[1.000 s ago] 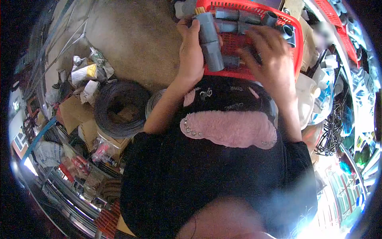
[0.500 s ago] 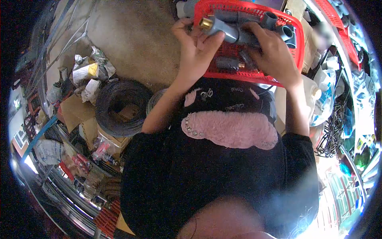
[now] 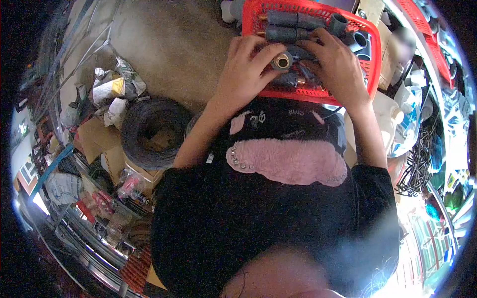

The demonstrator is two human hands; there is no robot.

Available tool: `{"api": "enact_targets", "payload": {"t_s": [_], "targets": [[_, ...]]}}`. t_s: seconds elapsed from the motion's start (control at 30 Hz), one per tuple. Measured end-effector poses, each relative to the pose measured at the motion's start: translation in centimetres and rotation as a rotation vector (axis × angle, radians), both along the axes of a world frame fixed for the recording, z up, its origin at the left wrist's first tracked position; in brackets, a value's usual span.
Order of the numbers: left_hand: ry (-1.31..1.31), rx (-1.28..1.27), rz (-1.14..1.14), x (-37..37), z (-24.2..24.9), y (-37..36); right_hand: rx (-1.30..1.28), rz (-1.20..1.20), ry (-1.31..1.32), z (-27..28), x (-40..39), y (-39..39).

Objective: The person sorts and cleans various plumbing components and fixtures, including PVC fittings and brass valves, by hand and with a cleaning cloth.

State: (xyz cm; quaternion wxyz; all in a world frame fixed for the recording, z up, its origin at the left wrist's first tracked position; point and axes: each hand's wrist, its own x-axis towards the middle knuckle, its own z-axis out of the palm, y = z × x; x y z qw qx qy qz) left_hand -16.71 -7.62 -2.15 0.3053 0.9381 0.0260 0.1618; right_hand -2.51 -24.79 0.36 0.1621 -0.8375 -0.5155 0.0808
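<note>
Gripping a grey pipe fitting point(image 3: 284, 60) (brass end now camera-facing), left hand point(image 3: 243, 74) and right hand point(image 3: 338, 67), lowered into the red basket point(image 3: 371, 59)

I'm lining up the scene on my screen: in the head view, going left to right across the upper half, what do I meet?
Crumpled bags → coil of black wire → left hand → brass-ended grey fitting, held by both hands over the red basket → right hand → white jug.
</note>
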Motion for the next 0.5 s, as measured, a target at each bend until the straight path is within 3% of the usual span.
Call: {"api": "enact_targets", "payload": {"t_s": [0.13,0.23,0.33,0.5], "targets": [[0.015,0.23,0.041,-0.3,0.2,0.5,-0.028,-0.046,-0.004,0.1,-1.4,0.0],[0.119,0.36,0.079,-0.4,1.4,0.9,0.023,-0.033,-0.252,-0.8,-2.2,0.0],[0.181,0.451,0.069,-0.1,2.1,0.6,0.009,-0.047,-0.315,-0.9,-2.7,-0.1],[0.178,0.451,0.043,0.5,2.3,0.8,0.064,-0.071,-0.119,-0.4,-1.7,-1.6]]}}
